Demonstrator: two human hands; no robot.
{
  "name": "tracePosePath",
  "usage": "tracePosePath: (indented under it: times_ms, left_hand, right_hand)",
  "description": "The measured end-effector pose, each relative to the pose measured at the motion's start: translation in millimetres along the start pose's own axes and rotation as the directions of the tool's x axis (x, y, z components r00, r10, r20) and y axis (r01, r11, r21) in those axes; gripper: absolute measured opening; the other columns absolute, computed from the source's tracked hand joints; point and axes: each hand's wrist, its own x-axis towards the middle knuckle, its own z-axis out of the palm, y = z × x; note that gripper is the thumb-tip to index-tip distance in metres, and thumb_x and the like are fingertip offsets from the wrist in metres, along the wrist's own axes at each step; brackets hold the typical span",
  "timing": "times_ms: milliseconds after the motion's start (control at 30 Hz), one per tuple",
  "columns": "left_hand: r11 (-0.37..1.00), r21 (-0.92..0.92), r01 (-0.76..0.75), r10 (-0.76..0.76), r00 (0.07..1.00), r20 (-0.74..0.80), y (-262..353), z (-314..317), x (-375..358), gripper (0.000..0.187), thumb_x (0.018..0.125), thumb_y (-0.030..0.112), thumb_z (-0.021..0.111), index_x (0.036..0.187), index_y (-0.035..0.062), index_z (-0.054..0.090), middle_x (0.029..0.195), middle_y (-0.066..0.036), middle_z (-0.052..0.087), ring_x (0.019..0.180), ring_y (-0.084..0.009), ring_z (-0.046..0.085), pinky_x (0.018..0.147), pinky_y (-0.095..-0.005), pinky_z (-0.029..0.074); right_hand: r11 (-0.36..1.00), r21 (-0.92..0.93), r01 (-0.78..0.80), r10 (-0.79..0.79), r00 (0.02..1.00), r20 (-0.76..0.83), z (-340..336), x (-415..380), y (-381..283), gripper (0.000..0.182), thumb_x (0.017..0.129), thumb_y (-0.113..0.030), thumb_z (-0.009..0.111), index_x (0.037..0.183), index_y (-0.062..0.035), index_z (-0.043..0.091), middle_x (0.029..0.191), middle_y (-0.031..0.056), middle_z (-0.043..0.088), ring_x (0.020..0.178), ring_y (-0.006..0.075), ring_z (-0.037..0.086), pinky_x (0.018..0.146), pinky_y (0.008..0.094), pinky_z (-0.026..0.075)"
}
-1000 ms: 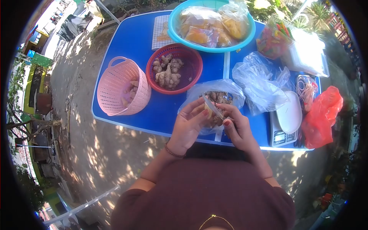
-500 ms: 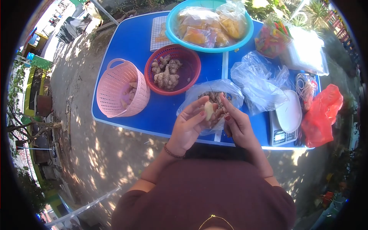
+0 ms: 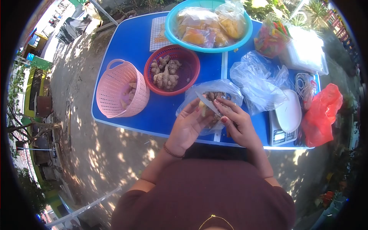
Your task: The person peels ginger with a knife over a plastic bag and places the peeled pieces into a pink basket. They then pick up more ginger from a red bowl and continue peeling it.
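My left hand is closed round a pale piece of peeled ginger, mostly hidden by the fingers and the blade. My right hand grips a knife, its blade slanting up and left across the ginger. Both hands are over a clear plastic bag holding dark brown scraps that look like peelings. Left of it, a red basket holds unpeeled ginger roots. Beyond that stands a pink basket with several pale ginger pieces at its bottom.
A turquoise basin of filled bags sits at the table's far edge. On the right are crumpled plastic bags, a kitchen scale, a red plastic bag and a white container. The blue table's near edge lies below my wrists.
The knife blade has turned from standing nearly edge-on to lying flat across the ginger. My right fingers have shifted slightly left, and the ginger is more covered now.
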Motion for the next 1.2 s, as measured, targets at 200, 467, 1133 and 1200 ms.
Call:
tracePosePath:
  times_ms: [200,467,1133,1200]
  left_hand:
    - [0.996,0.082,-0.047,0.047,0.999,-0.001,1,1,1,0.036,0.095,0.009,0.051,0.130,0.0046,0.046,0.122,-0.010,0.056,0.112,-0.0187,0.056,0.101,-0.0355,0.043]
    - [0.994,0.086,-0.071,0.068,0.997,0.040,0,3,1,0.040,0.092,0.006,0.054,0.131,0.0073,0.046,0.122,-0.008,0.057,0.114,-0.0176,0.055,0.101,-0.0338,0.043]
    - [1.000,0.015,-0.018,0.018,1.000,0.020,-4,13,-5,0.031,0.088,0.008,0.062,0.118,0.0073,0.055,0.113,-0.006,0.061,0.108,-0.0163,0.058,0.097,-0.0320,0.046]
    - [1.000,-0.001,0.018,-0.018,1.000,-0.018,-7,11,-5,0.029,0.091,0.015,0.060,0.118,0.0069,0.056,0.109,-0.007,0.062,0.103,-0.0184,0.059,0.088,-0.0327,0.048]
  right_hand:
    - [0.871,0.344,-0.352,0.321,0.936,0.144,-2,-6,5,0.039,0.099,-0.024,0.045,0.128,0.0016,0.051,0.096,0.0130,0.066,0.052,0.0120,0.058,0.050,0.0237,0.046]
    - [0.902,0.390,-0.187,0.190,0.981,0.033,3,0,-9,0.044,0.099,-0.025,0.044,0.137,-0.0029,0.039,0.089,0.0100,0.065,0.056,0.0079,0.056,0.050,0.0226,0.042]
    - [0.947,0.319,-0.024,0.022,1.000,0.011,15,-8,-7,0.044,0.098,-0.023,0.046,0.137,-0.0023,0.040,0.121,0.0150,0.059,0.075,0.0141,0.060,0.066,0.0263,0.048]
    - [0.951,0.308,-0.035,0.029,0.999,0.024,16,-10,-3,0.045,0.099,-0.025,0.045,0.137,-0.0024,0.041,0.118,0.0141,0.060,0.070,0.0121,0.058,0.063,0.0250,0.046]
